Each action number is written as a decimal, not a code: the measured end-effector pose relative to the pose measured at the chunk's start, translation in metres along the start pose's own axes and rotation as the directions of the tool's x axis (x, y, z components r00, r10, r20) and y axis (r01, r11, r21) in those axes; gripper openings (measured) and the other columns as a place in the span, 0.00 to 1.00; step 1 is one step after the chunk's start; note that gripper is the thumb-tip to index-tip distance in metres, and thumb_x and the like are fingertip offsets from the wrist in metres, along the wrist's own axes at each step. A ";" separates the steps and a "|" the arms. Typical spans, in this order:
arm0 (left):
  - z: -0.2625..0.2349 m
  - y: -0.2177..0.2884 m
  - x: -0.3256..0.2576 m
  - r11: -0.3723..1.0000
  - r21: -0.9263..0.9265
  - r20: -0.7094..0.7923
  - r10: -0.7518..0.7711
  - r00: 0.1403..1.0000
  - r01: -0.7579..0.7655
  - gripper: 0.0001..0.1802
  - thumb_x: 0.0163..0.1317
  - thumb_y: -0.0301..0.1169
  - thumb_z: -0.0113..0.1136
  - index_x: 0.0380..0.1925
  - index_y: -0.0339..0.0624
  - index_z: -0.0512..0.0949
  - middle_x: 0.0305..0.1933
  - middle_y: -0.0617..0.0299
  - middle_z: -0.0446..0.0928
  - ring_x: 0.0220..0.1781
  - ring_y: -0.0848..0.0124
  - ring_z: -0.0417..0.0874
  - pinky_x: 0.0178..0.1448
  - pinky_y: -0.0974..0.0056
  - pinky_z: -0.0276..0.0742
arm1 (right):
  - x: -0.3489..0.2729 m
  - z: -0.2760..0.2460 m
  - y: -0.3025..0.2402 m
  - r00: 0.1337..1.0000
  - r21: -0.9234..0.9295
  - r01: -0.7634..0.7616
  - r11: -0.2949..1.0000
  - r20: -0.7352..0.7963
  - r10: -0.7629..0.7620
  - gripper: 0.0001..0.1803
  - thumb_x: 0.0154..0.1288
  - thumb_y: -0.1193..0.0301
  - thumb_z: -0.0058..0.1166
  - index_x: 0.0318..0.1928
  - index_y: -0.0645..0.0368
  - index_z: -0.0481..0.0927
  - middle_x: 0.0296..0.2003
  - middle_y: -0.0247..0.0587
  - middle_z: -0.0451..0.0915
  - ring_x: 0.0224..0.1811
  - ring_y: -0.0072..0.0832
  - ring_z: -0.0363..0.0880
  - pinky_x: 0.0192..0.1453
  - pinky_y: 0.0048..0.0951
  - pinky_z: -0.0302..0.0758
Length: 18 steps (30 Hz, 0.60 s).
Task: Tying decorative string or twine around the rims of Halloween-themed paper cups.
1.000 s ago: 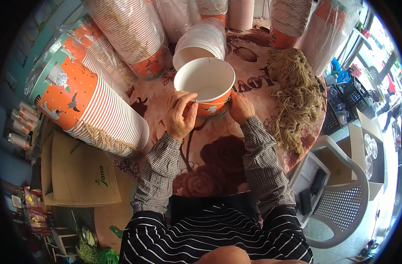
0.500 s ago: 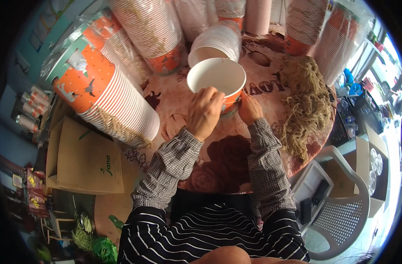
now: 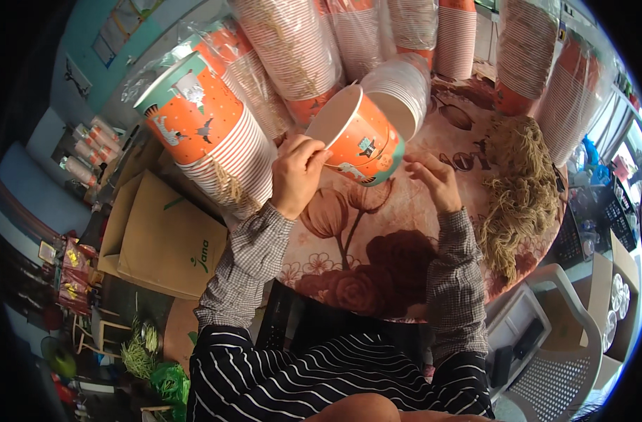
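Observation:
An orange paper cup (image 3: 366, 144), wide like a tub, with a green base and small printed figures, is tilted above the table. My left hand (image 3: 297, 174) pinches its rim on the left side. The cup's white mouth faces up and to the left, its base to the lower right. Close to that base, my right hand (image 3: 437, 184) is open with the fingers apart, seemingly just clear of the cup. Directly behind lies a plastic-wrapped sleeve of white-rimmed cups (image 3: 399, 95) on its side.
A tall stack of orange cups (image 3: 212, 126) leans at the left, with brown twine against it. Several wrapped stacks (image 3: 285, 53) line the back of the flower-print table (image 3: 377, 246). Tangled twine (image 3: 521, 197) lies on the right. A cardboard box (image 3: 169, 239) and a grey plastic chair (image 3: 560, 366) flank the table.
The cup has gone from upright to tilted, its base swung to the right. My right hand has left the cup and opened. My left hand keeps the rim. The view has shifted left.

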<state>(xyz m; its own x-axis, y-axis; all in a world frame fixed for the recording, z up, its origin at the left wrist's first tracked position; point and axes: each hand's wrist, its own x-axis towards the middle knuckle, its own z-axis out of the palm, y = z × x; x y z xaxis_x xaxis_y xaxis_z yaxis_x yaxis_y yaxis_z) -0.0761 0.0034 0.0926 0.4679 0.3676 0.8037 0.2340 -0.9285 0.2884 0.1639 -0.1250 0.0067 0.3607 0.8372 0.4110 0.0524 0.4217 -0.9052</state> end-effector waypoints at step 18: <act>-0.206 -0.037 0.050 0.441 -0.878 -0.126 -0.590 0.798 0.187 0.07 0.67 0.32 0.55 0.39 0.40 0.74 0.33 0.65 0.77 0.35 0.78 0.78 0.43 0.73 0.77 | -0.002 0.007 0.011 0.997 -0.404 0.000 0.915 0.071 0.032 0.16 0.62 0.68 0.55 0.46 0.66 0.80 0.40 0.47 0.83 0.40 0.29 0.81 0.46 0.27 0.76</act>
<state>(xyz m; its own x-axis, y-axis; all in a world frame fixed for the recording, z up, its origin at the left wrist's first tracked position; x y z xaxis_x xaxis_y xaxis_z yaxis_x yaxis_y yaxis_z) -0.2369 0.0456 0.2295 0.1277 0.8340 0.5368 -0.5571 -0.3875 0.7345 0.1568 -0.1196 -0.0039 0.2952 0.8728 0.3887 0.4239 0.2450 -0.8719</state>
